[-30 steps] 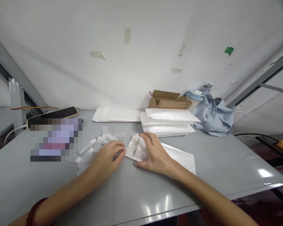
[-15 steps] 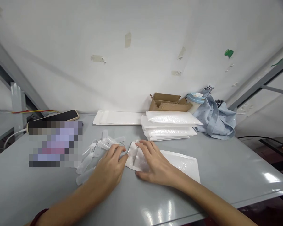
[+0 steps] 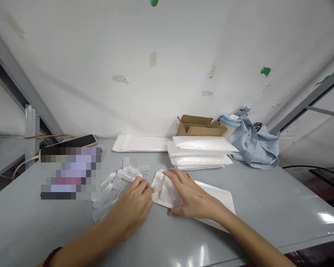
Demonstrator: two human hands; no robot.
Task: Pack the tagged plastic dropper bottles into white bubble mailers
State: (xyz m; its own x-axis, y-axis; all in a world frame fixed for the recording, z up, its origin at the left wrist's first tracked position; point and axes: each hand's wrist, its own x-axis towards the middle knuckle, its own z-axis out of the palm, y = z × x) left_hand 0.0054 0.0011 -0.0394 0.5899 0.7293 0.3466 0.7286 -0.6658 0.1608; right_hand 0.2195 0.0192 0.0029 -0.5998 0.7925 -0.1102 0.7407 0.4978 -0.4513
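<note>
Envelope [image 3: 222, 196] lies nearer than the mailer stack [image 3: 202, 152]. The step seems to be working its flap [image 3: 157, 182]: right hand [image 3: 187, 193] spread over it, left hand [image 3: 137, 200] at the edge, pinch unclear. The next move calls for steady pressure.

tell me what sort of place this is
Probably a packing workstation: a grey table against a wall, with stacked white padded mailers, an open cardboard box behind them, and another padded envelope under the right hand.
</note>
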